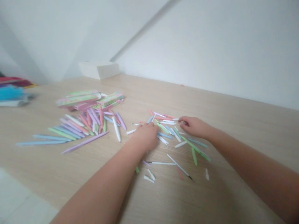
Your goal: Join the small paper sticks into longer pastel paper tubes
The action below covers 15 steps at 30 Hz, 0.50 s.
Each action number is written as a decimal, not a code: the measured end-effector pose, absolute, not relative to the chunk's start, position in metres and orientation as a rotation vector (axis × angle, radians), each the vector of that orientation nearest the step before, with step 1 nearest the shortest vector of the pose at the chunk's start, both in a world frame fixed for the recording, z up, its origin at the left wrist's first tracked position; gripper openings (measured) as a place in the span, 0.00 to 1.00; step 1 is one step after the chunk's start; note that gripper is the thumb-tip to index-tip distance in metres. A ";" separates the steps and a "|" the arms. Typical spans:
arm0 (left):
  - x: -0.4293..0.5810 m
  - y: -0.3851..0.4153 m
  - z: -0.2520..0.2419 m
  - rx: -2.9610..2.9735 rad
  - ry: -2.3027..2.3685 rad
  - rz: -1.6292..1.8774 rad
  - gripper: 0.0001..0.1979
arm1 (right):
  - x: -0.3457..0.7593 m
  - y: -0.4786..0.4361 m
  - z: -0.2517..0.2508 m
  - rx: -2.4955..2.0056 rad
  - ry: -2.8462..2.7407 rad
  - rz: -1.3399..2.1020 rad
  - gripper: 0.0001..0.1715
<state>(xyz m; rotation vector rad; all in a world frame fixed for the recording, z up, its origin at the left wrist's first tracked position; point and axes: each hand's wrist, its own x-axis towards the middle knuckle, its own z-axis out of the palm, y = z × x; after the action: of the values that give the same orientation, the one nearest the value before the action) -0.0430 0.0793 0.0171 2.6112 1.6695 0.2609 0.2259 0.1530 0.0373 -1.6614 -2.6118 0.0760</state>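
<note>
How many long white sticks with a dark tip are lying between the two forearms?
2. One stick lies crosswise, tip toward the left forearm; the other stick slants, tip at lower right. The forearm may hide more.

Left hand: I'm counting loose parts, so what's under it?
A white piece shows by the left hand's left edge; a blue piece and white sticks show by its right. Whatever lies directly beneath is covered and cannot be seen.

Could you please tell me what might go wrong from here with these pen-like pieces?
The left hand, lying over part of the loose pile, might scatter pieces. The left forearm could brush the small white pieces nearby. The thin, dark-tipped rods might roll.
</note>
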 end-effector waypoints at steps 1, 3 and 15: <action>-0.043 0.079 0.017 2.611 1.668 0.263 0.14 | 0.221 0.159 0.035 -1.664 -2.613 0.043 0.21; -0.043 0.079 0.018 2.609 1.667 0.267 0.14 | 0.213 0.170 0.032 -1.668 -2.633 -0.016 0.20; -0.042 0.078 0.015 2.620 1.668 0.300 0.15 | 0.202 0.198 0.028 -1.647 -2.806 -0.116 0.17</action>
<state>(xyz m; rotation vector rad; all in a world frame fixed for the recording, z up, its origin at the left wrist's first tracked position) -0.0420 0.0785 0.0152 2.6197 1.6679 0.2995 0.2016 0.1977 0.0277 -1.6465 -2.8061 -0.1165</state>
